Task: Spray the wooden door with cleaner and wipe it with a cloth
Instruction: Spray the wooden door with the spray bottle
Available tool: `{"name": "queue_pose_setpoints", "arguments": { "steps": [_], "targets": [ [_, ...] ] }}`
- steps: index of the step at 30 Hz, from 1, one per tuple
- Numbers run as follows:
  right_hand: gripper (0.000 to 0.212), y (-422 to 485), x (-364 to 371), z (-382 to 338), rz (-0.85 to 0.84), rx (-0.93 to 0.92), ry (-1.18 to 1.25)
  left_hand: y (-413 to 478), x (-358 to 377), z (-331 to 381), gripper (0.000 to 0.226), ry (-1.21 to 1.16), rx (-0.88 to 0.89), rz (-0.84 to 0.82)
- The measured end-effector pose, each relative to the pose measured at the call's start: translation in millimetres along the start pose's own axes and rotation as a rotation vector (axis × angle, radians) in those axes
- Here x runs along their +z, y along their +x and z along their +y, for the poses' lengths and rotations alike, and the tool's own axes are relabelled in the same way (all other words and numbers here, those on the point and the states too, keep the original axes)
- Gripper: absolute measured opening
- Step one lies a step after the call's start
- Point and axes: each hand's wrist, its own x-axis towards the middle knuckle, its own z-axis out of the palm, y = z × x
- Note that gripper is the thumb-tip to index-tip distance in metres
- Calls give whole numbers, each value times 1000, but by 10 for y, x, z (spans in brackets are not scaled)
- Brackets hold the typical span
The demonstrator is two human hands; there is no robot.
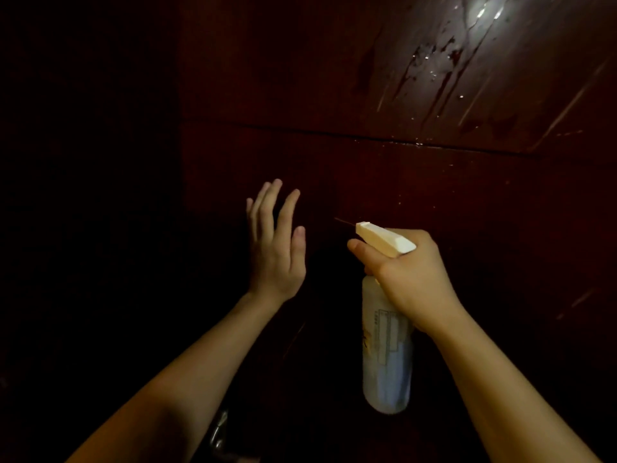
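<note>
Door (367, 162): ahead; wet runs (444, 75) upper right.
Bottle (387, 355): upright, nozzle (364, 227) toward door.
Right grip (414, 279): grasping bottle.
Left grip (277, 252): released, beside nozzle.
Risk: spray may hit left grip; runs drip, no cloth seen.

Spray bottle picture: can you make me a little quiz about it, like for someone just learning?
1. True or false: the left hand holds a cloth.
2. Which hand grips the spray bottle? A) left B) right
3. Fill the gap: wet streaks shine on the upper ___ part of the wooden door.

Key
1. False: its fingers are straight and hold nothing.
2. B, the right hand.
3. right
</note>
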Motion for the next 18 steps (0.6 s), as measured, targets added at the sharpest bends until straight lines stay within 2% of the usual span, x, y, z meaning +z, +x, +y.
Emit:
{"name": "queue_pose_setpoints", "arguments": {
  "steps": [5, 9, 13, 18],
  "targets": [
    [30, -236, -357, 72, 125, 109, 94, -31, 77, 109, 54, 49, 0, -9],
    [24, -507, -714, 260, 220, 173, 94, -141, 320, 549, 62, 173, 238, -117],
    [25, -830, -1042, 505, 391, 218, 116, -196, 627, 1172, 60, 101, 333, -173],
    [23, -997, -1424, 764, 448, 277, 119, -291, 957, 1635, 57, -1, 364, -243]
  ]
}}
